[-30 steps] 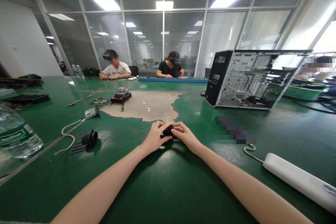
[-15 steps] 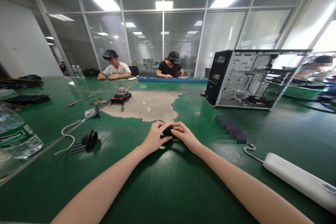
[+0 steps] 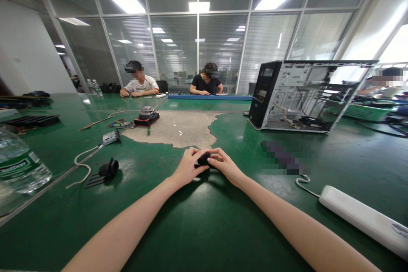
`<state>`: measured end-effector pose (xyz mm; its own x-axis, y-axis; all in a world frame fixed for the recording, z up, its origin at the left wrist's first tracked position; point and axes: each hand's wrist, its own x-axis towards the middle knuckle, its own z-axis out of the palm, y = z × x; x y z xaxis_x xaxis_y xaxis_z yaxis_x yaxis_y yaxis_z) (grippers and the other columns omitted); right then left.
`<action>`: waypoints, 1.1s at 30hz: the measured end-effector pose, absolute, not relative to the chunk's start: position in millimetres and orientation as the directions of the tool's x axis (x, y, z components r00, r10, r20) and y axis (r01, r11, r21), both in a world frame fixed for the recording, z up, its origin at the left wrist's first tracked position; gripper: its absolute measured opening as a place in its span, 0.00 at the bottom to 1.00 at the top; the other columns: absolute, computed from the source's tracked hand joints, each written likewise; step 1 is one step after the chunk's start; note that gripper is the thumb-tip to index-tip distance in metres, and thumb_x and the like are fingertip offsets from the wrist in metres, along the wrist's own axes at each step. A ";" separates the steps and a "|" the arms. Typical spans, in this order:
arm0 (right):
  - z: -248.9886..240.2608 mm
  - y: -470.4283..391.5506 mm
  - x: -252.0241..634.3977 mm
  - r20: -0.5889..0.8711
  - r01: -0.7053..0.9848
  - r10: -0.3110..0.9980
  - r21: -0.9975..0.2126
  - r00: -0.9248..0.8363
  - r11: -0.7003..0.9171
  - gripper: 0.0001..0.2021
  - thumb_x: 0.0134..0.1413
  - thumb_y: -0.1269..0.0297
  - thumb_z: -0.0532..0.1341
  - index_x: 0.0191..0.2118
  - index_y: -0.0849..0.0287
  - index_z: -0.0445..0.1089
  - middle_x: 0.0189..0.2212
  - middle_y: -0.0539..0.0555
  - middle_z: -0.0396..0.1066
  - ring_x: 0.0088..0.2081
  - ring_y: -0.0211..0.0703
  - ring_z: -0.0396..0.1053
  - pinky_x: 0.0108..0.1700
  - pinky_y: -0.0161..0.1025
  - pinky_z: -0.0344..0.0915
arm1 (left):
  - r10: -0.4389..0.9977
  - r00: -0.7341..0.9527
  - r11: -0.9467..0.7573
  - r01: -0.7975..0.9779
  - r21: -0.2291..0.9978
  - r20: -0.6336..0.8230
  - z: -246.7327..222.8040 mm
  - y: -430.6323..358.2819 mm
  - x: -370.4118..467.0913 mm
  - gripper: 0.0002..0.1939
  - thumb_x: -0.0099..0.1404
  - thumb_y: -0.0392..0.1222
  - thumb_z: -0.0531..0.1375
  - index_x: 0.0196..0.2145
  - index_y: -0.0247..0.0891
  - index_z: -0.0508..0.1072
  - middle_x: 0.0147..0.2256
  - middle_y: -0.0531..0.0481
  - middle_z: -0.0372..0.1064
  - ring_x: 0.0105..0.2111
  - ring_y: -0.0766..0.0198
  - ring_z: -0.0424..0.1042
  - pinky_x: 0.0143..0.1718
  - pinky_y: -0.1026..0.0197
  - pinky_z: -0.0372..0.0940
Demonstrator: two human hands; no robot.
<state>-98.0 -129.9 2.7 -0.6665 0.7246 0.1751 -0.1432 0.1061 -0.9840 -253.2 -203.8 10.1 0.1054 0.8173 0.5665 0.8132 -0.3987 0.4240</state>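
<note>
Between my two hands is a small black part (image 3: 203, 159), mostly covered by fingers, so I cannot make out its exact kind. My left hand (image 3: 190, 165) grips it from the left, thumb below and fingers over the top. From the right, my right hand (image 3: 224, 165) pinches it with thumb and fingertips. Both hands are just above the green table (image 3: 204, 225). Left of them lies a similar-looking black plastic piece (image 3: 108, 170) with a round end and flat prongs.
An opened computer case (image 3: 270, 97) stands at the back right. A white power strip (image 3: 360, 216) lies at the right front, a water bottle (image 3: 22, 161) at the left. A small metal bracket (image 3: 111, 136) and a heatsink with fan (image 3: 147, 114) sit further back. Two people sit opposite.
Both my hands and the black part stay practically in place. Across the table, the person at the left has lowered their head slightly.
</note>
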 end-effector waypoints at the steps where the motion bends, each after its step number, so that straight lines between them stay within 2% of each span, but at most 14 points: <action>1: 2.0 -129.8 -98.5 0.176 -0.139 0.728 -0.984 -0.662 0.111 0.15 0.43 0.62 0.60 0.39 0.54 0.61 0.33 0.50 0.66 0.34 0.36 0.65 0.40 0.38 0.60 | 0.817 0.105 -0.399 0.812 0.426 0.567 10.2 -203.7 -253.2 0.26 0.54 0.44 0.58 0.51 0.47 0.57 0.38 0.48 0.57 0.41 0.59 0.58 0.45 0.54 0.56; 6: 0.1 -127.9 -98.4 0.161 -0.091 0.744 -0.987 -0.649 0.135 0.17 0.42 0.63 0.60 0.41 0.55 0.61 0.34 0.51 0.66 0.36 0.38 0.65 0.43 0.40 0.59 | 0.817 0.104 -0.402 0.808 0.430 0.567 9.5 -202.6 -253.2 0.26 0.54 0.43 0.58 0.51 0.47 0.57 0.38 0.48 0.57 0.41 0.60 0.58 0.45 0.54 0.56; 10: 1.5 -127.7 -96.8 0.169 -0.132 0.708 -0.985 -0.686 0.107 0.19 0.38 0.66 0.62 0.41 0.54 0.61 0.34 0.50 0.66 0.36 0.38 0.65 0.42 0.39 0.59 | 0.815 0.106 -0.402 0.811 0.424 0.569 8.6 -202.3 -253.7 0.26 0.54 0.43 0.58 0.51 0.47 0.57 0.38 0.48 0.57 0.40 0.60 0.58 0.44 0.54 0.56; 17: 1.6 -130.3 -99.4 0.171 -0.122 0.752 -0.985 -0.637 0.121 0.15 0.42 0.60 0.60 0.39 0.55 0.61 0.32 0.50 0.66 0.35 0.37 0.65 0.42 0.39 0.60 | 0.812 0.108 -0.412 0.802 0.432 0.573 7.7 -201.6 -254.4 0.26 0.54 0.43 0.58 0.51 0.48 0.57 0.38 0.49 0.57 0.40 0.59 0.58 0.44 0.54 0.56; 24: 4.2 -129.8 -97.3 0.166 -0.120 0.716 -0.986 -0.678 0.115 0.19 0.38 0.67 0.62 0.40 0.54 0.61 0.34 0.49 0.66 0.36 0.38 0.65 0.42 0.39 0.59 | 0.814 0.109 -0.406 0.810 0.424 0.571 8.0 -202.0 -254.0 0.26 0.54 0.43 0.58 0.51 0.48 0.57 0.38 0.49 0.57 0.40 0.59 0.58 0.44 0.54 0.57; 29: 4.3 -130.8 -97.5 0.174 -0.133 0.739 -0.984 -0.650 0.115 0.14 0.41 0.62 0.60 0.38 0.55 0.61 0.33 0.49 0.65 0.35 0.37 0.65 0.41 0.39 0.60 | 0.813 0.113 -0.414 0.802 0.431 0.570 8.5 -202.3 -254.0 0.27 0.54 0.43 0.58 0.51 0.47 0.57 0.39 0.48 0.57 0.41 0.59 0.58 0.45 0.54 0.56; 33: 3.4 -130.3 -99.0 0.163 -0.095 0.758 -0.986 -0.631 0.134 0.15 0.42 0.62 0.60 0.40 0.55 0.62 0.34 0.50 0.65 0.36 0.38 0.65 0.43 0.40 0.59 | 0.816 0.113 -0.410 0.805 0.430 0.567 8.9 -202.3 -254.0 0.26 0.54 0.43 0.58 0.51 0.48 0.57 0.38 0.49 0.57 0.41 0.60 0.58 0.45 0.54 0.56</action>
<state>-99.0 -130.3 3.4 -0.6313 0.7581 0.1635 -0.0945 0.1340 -0.9865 -254.0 -202.3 8.9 0.1127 0.8158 0.5672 0.8047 -0.4098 0.4296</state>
